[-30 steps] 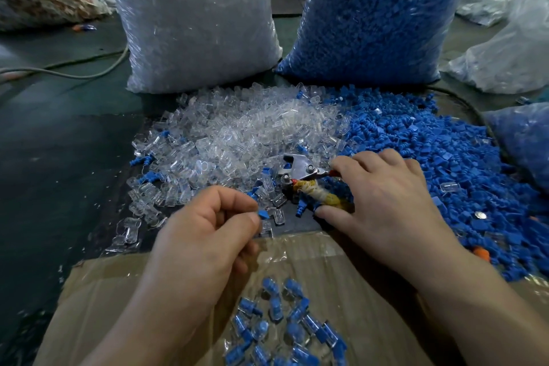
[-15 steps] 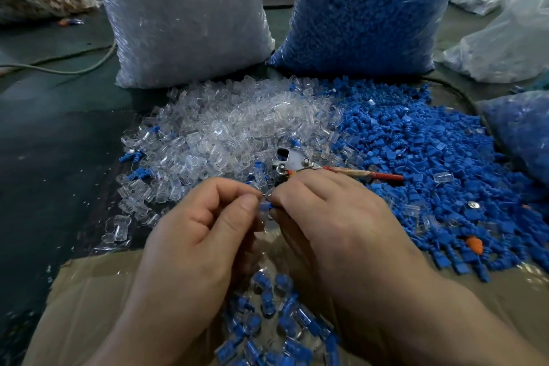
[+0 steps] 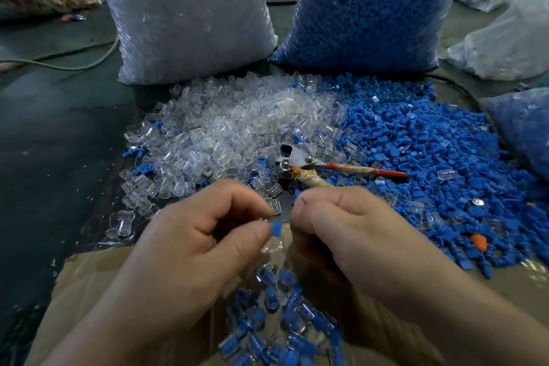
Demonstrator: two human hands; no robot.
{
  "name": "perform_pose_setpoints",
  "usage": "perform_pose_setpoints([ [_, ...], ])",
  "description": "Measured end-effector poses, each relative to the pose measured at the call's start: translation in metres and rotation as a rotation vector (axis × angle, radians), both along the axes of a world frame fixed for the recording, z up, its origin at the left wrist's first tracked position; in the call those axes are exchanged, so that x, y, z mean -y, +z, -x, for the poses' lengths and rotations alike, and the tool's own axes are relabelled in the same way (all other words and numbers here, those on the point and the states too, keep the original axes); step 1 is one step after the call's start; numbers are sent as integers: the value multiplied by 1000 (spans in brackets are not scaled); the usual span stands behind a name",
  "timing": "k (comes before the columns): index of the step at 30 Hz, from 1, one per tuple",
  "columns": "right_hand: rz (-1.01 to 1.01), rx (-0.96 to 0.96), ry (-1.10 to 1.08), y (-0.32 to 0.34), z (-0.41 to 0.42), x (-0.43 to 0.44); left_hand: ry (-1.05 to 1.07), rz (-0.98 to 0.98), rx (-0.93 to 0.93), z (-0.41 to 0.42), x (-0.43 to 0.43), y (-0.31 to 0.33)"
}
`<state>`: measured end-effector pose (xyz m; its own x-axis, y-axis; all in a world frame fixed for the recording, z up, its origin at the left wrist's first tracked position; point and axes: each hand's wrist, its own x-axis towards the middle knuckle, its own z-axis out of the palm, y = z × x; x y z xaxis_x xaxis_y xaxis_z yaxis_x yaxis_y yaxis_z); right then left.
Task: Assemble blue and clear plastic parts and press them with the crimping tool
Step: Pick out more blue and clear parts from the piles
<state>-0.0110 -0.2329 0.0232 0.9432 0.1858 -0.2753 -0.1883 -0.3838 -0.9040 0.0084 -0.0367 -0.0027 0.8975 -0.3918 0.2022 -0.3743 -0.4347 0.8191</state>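
Dark table (image 3: pixel 59 157) shows left of left fingers (image 3: pixel 252 236). Clear pile (image 3: pixel 231 128), blue pile (image 3: pixel 430 163) crowd ahead. Crimping tool (image 3: pixel 294 156) between them, just beyond fingertips. Left fingers pinch blue part (image 3: pixel 276 229). Right fingers (image 3: pixel 306 211) curled beside it, hold unclear. Cardboard box (image 3: pixel 98 282) below holds assembled pieces (image 3: pixel 285 330). Clear-filled bag (image 3: pixel 184 15), blue-filled bag (image 3: pixel 371 3) stand behind piles.

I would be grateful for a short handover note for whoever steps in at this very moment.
The left hand pinches a blue part, with a clear part just below it.
The right hand has its fingers curled beside that blue part; whether it grips anything is hidden.
The crimping tool lies unheld where the clear pile meets the blue pile.
Done: assembled pieces lie in the cardboard box nearest the person.
Left: join this pair, crimp it, then work through the piles.
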Motion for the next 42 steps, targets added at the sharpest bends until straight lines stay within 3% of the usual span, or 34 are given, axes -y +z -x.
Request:
perform_pose_setpoints([
  [4,588,400,-14,-8,0,5,-26,-306,49,-5,-3,2],
  [9,850,502,104,-20,0,1,-173,-401,58,0,5,1],
  [12,861,522,101,-23,-4,0,-30,-339,34,-2,4,-1],
  [16,945,538,115,-29,-14,-9,194,-451,129,-10,2,-13],
  [21,1045,556,166,-32,-19,-14,151,-574,142,-11,10,-13],
  [33,932,543,199,-31,-22,-16,189,-385,118,-13,15,-21],
  [42,872,566,135,-33,-20,-16,94,-488,135,-15,10,-20],
])
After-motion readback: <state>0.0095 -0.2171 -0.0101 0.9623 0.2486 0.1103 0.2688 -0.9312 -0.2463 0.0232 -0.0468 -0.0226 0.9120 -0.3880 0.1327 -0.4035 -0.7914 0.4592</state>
